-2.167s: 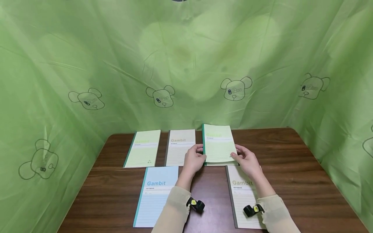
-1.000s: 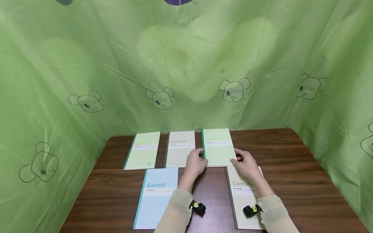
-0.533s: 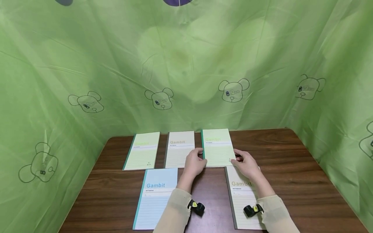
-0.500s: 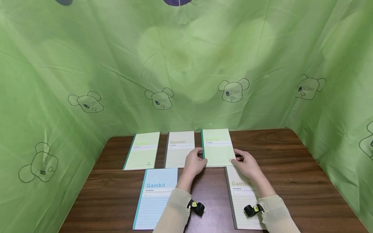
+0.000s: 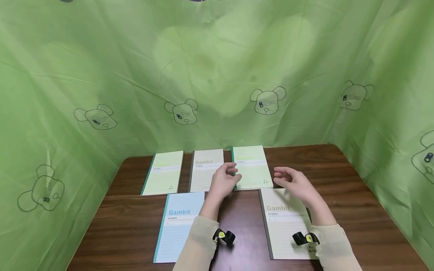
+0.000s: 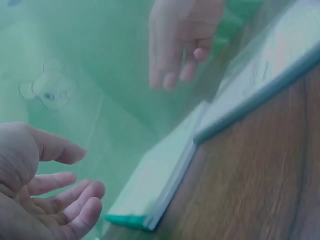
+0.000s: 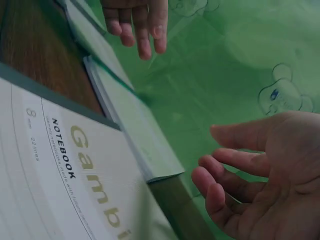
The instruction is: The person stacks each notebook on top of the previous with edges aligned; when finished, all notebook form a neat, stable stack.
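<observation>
A pale green notebook (image 5: pixel 252 169) with a dark green spine lies at the back right of the group, lined up over another whose edge shows below it. Beside its spine my left hand (image 5: pixel 222 181) hovers with relaxed fingers, holding nothing. On the other side, my right hand (image 5: pixel 296 184) hangs in the air, fingers loosely bent and apart from the notebook. Beneath the right forearm is a grey-spined notebook (image 5: pixel 281 229) marked Gambit. Both wrist views show empty palms: the left hand (image 6: pixel 55 192) and the right hand (image 7: pixel 260 175).
A second green notebook (image 5: pixel 162 173) and a grey-spined notebook (image 5: pixel 205 165) stand in the back row. A blue notebook (image 5: pixel 178 229) lies front left. Green cloth (image 5: pixel 203 75) walls in the brown wooden table (image 5: pixel 356 210).
Both hands held the green notebook and lowered it onto the one below. They have since let go; the right hand has moved off to the right and the left has lifted slightly.
</observation>
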Available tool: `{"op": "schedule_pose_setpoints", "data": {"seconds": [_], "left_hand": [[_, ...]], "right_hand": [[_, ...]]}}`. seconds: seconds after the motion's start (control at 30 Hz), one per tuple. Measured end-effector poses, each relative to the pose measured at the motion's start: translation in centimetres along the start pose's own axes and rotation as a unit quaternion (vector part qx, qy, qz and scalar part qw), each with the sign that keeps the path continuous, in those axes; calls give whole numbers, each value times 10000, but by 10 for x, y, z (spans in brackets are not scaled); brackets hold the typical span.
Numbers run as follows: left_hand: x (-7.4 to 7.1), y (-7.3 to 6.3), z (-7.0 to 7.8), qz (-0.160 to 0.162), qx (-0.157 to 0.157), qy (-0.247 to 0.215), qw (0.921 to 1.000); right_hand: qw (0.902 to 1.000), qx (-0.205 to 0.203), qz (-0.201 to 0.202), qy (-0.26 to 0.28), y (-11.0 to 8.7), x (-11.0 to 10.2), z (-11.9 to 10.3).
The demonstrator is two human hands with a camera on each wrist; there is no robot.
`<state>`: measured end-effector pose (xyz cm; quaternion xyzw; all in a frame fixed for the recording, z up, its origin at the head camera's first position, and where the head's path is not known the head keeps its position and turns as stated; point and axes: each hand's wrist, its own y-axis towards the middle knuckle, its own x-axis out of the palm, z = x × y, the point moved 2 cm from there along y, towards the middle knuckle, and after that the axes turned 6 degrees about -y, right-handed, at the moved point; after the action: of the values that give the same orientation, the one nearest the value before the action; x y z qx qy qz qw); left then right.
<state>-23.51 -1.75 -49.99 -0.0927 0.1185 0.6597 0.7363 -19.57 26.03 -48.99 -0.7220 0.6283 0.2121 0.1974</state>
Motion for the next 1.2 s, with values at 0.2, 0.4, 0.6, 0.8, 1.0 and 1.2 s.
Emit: {"op": "schedule_pose_setpoints", "data": {"seconds": [0.2, 0.4, 0.6, 0.8, 1.0, 1.2], "left_hand": [[13, -20, 13, -345, 259, 140, 9990], [19, -42, 5, -821, 381, 363, 9952], [23, -64, -6, -1301, 139, 225, 9911], [29, -77, -6, -1395, -92, 51, 9902], [37, -82, -8, -1202, -26, 477, 9916], [48, -84, -9, -1048, 111, 675, 9921]], "right_hand": [[9997, -164, 18, -205, -20, -14, -4], [9989, -117, -8, -446, -39, -27, 2], [9976, 151, 107, -669, -61, -38, 20], [9968, 408, 80, -684, -83, -41, 42], [9940, 692, 3, -849, -95, -39, 53], [9881, 1123, -387, -978, -97, -33, 57]]}}
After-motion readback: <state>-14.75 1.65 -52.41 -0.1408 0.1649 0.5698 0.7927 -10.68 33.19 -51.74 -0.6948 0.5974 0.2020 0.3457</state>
